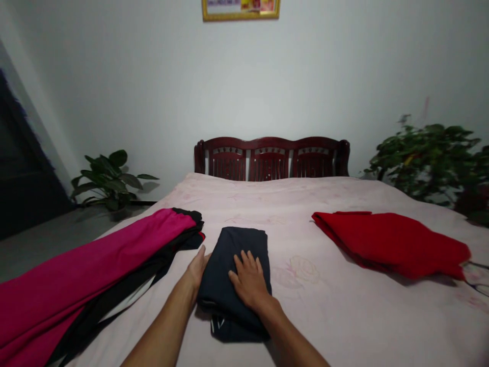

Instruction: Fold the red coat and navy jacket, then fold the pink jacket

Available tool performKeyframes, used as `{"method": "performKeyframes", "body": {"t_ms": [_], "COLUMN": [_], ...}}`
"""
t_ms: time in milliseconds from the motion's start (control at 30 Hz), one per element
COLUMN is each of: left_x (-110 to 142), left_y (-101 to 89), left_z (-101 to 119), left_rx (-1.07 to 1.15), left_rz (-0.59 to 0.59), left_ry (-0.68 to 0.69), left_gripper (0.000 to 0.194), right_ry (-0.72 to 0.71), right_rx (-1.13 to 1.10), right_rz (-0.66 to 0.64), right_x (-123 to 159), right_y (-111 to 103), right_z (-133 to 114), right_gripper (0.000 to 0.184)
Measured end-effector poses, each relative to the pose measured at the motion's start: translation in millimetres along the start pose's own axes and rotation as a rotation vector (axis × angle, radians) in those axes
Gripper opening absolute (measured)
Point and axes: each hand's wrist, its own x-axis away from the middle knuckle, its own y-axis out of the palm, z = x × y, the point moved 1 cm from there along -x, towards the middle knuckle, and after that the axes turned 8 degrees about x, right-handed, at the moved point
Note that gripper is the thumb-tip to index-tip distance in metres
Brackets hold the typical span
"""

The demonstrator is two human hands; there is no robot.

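A folded navy garment (219,275) lies on the bed in front of me, with a small white mark on its lower layer. On top of it rests my right hand (250,280), palm down and fingers spread flat. My left hand (197,266) is against the garment's left edge, thumb stretched out; its other fingers are partly hidden by the cloth. To the left lies a pile of long clothes: a magenta piece (114,255) over black cloth (168,257) with a white stripe. A red garment (393,244) lies on the right.
A pale pink floral sheet (305,316) covers the bed, which ends at a dark carved wooden headboard (269,158). Potted plants stand beyond the bed at left (110,178) and right (431,158). Black wire-like hangers (477,288) show at the right edge.
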Motion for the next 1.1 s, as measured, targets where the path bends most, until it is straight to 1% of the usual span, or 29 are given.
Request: {"method": "performKeyframes", "body": {"t_ms": [67, 100, 167, 233, 300, 333, 433, 467, 533, 600, 633, 700, 767, 800, 867, 933, 1000, 1033, 1100], "left_x": [4.7, 5.0, 2.8, -1.0, -3.8, -4.0, 2.3, 7.1, 19.2, 31.7, 37.2, 45.8, 51.8, 54.2, 58.7, 63.0, 66.6, 67.8, 68.8], "left_y": [-6.3, -6.4, -3.0, 2.5, 9.0, 12.6, 24.4, 28.6, 37.7, 47.0, 51.1, 56.2, 55.9, 53.9, 48.2, 42.8, 39.5, 38.7, 37.7], "left_z": [6.9, 9.0, 10.5, 9.6, 6.4, 3.6, -12.1, -20.2, -40.7, -64.9, -77.0, -97.9, -111.8, -116.3, -122.0, -125.8, -129.6, -131.7, -135.6], "left_rx": [-0.285, -0.443, -0.670, -0.806, -0.937, -0.991, -1.113, -1.169, -1.352, -1.588, -1.687, -1.800, -1.861, -1.887, -1.938, -1.986, -2.028, -2.046, -2.075], "left_rz": [0.100, 0.154, 0.249, 0.336, 0.404, 0.420, 0.433, 0.448, 0.484, 0.467, 0.429, 0.337, 0.281, 0.259, 0.204, 0.166, 0.173, 0.189, 0.223], "left_ry": [0.050, 0.094, 0.175, 0.250, 0.319, 0.348, 0.391, 0.399, 0.415, 0.428, 0.435, 0.456, 0.496, 0.518, 0.562, 0.598, 0.630, 0.648, 0.694], "left_gripper": [0.061, 0.060, 0.061, 0.064, 0.060, 0.057, 0.049, 0.049, 0.052, 0.054, 0.054, 0.053, 0.056, 0.060, 0.074, 0.089, 0.097, 0.098, 0.098], "right_ry": [-0.025, -0.046, -0.107, -0.152, -0.148, -0.140, -0.115, -0.092, -0.018, 0.040, 0.045, 0.020, -0.023, -0.041, -0.054, -0.047, -0.010, 0.028, 0.149], "right_rx": [-0.001, -0.006, -0.017, -0.037, -0.087, -0.123, -0.274, -0.334, -0.414, -0.380, -0.320, -0.171, -0.049, -0.008, 0.030, 0.016, -0.044, -0.098, -0.273], "right_rz": [-0.042, -0.056, -0.050, -0.004, 0.036, 0.046, 0.074, 0.112, 0.235, 0.335, 0.343, 0.285, 0.178, 0.133, 0.063, 0.026, 0.038, 0.075, 0.200], "right_x": [4.5, 7.6, 16.2, 26.7, 36.0, 39.0, 38.4, 34.6, 22.3, 5.7, -3.5, -22.0, -38.8, -46.4, -59.6, -70.0, -76.4, -77.6, -75.4], "right_y": [4.1, 5.4, 8.4, 12.5, 16.6, 17.8, 15.5, 12.3, 3.0, -7.2, -11.3, -15.1, -12.7, -9.9, -3.4, 2.0, 5.5, 6.7, 8.6], "right_z": [-2.8, -5.2, -12.5, -20.9, -26.0, -25.9, -11.6, -2.8, 17.2, 34.0, 39.6, 46.1, 49.5, 51.4, 57.0, 64.5, 72.3, 76.0, 82.3], "right_gripper": [0.065, 0.065, 0.065, 0.064, 0.063, 0.061, 0.049, 0.050, 0.053, 0.051, 0.050, 0.051, 0.055, 0.056, 0.059, 0.059, 0.059, 0.061, 0.069]}}
